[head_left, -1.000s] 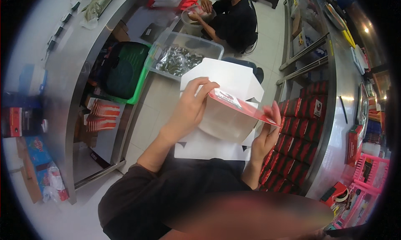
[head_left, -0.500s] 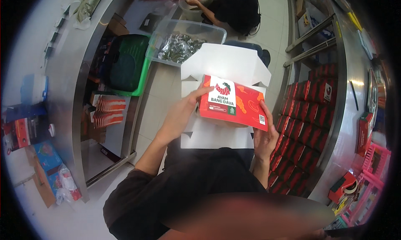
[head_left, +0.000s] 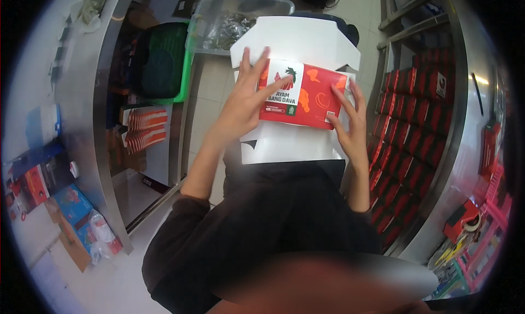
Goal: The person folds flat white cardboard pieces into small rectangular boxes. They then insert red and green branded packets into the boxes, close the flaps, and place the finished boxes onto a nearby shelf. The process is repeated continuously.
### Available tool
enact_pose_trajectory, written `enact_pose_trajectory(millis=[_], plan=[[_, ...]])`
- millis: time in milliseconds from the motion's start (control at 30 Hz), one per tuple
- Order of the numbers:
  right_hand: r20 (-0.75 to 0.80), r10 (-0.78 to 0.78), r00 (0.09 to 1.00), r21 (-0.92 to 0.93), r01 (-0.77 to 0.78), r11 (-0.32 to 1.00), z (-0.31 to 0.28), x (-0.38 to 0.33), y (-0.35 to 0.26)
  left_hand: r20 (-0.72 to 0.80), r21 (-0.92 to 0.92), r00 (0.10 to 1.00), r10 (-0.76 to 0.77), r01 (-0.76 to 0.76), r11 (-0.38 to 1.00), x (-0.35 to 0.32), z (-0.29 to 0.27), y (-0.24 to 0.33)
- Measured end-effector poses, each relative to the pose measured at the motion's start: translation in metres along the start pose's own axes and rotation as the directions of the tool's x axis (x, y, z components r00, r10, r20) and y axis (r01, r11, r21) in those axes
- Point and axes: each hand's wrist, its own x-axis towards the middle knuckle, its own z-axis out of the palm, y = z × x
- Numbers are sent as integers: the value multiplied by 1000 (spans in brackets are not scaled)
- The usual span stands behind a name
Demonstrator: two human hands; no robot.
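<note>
Stainless steel counter curving down the left side, steel shelving down the right, packed with rows of red boxes. Between them, a pale tiled floor with a green crate and a clear plastic tub of shiny wrapped bits. Nearer, at the centre, white flat cardboard sheets resting on the lap, upper flaps spread wide. On top of those, a red and white printed carton, long axis running left to right, slightly tilted down toward the right. Left hand spread flat, fingers pressing on the carton's left end and top face. Right hand pinching the carton's right edge, fingers open and upright. Hands apart, one at each short end, both touching; carton directly ahead and between them, neither clearly nearer.
</note>
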Motion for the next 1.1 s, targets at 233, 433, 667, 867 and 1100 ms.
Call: enact_pose_trajectory(millis=[233,433,667,867,1100], plan=[[343,-93,935,-625,302,720,6,42,-25,276,271,944,181,-257,928,38,3,9],[313,-139,940,-834,341,434,28,29,7,191,448,955,226,-290,846,28,35,-12],[285,-224,932,-864,351,360,34,26,0,249,554,966,64,-196,809,33,21,8],[165,-603,781,-842,429,326,50,-2,-4,183,225,982,-38,-4,974,48,10,53],[-158,-791,591,-889,263,374,-86,39,55,52,-222,995,88,-74,972,62,48,83]])
